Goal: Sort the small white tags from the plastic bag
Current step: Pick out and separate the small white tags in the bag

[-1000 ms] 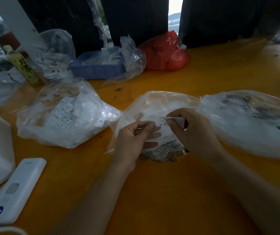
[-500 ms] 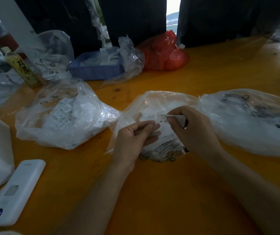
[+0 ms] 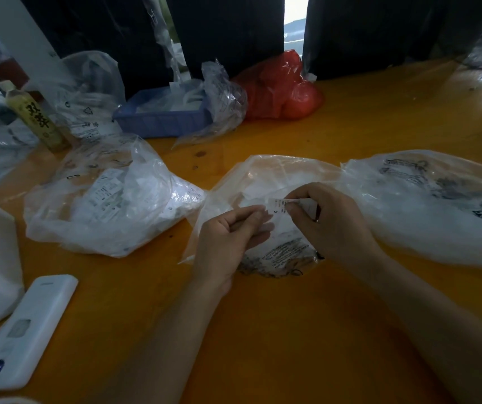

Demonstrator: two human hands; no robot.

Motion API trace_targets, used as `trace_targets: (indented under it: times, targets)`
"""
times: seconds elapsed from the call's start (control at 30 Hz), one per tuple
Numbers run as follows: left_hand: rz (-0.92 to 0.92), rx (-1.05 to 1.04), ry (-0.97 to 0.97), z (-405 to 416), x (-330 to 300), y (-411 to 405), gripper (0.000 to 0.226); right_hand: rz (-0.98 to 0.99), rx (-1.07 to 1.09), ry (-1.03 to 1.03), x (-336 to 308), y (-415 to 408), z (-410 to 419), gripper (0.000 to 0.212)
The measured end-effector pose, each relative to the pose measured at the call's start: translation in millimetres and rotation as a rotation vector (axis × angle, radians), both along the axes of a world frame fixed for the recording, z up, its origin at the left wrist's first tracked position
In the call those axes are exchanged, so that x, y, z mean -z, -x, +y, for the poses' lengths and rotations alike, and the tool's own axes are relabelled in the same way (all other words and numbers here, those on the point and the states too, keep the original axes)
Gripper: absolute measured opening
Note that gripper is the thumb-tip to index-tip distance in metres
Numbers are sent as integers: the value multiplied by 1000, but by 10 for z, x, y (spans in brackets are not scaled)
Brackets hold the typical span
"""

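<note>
Little has shifted: right hand (image 3: 333, 225) still pinches a white tag (image 3: 280, 206), long axis running left-right, left hand (image 3: 228, 240) loosely curled, seemingly empty, over the plastic bag (image 3: 263, 182).

Orange table (image 3: 263, 330). My right hand (image 3: 333, 225) pinches a small white tag (image 3: 277, 206) over the clear plastic bag (image 3: 263, 176); my left hand (image 3: 231, 237), fingers curled, touches the tag's edge. Left: second tag-filled bag (image 3: 111, 205), white device (image 3: 26, 330), bottle (image 3: 35, 118). Behind: blue tray (image 3: 161, 122), red bag (image 3: 283, 86).
</note>
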State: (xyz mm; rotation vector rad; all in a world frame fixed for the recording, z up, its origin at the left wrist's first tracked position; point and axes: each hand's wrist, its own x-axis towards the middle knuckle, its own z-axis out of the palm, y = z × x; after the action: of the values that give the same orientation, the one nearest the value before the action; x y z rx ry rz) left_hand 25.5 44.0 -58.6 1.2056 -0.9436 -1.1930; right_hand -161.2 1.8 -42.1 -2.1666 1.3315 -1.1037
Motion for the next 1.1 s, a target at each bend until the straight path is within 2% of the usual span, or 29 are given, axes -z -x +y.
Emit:
trace_targets:
  times: [0.17, 0.4, 0.5, 0.57, 0.67, 0.8, 0.93, 1.1]
  targets:
    - [-26, -21, 20, 6, 1, 3, 11, 21, -13, 7, 20, 12, -26, 11]
    - [-192, -60, 87, 33, -16, 10, 10, 135, -92, -6, -1, 7, -6, 22]
    - [-226, -31, 92, 55, -28, 20, 11, 33, -100, -65, 9, -20, 41, 36]
    - [-187, -48, 72, 52, -44, 32, 11, -134, -62, -152, -1, -33, 55, 36]
    - [-64, -83, 22, 34, -76, 39, 12, -276, -6, -190, -15, -44, 61, 15]
    - [-1, -73, -9, 27, -87, 41, 9, -249, -95, -224, -5, -88, 133, 12]
    - [91, -80, -20, 3, -90, 21, 25, -291, -109, -243, 9, -82, 123, 18]
    - [63, -60, 1, 17, -58, 38, 25, -250, -150, -227, -20, -88, 156, 20]
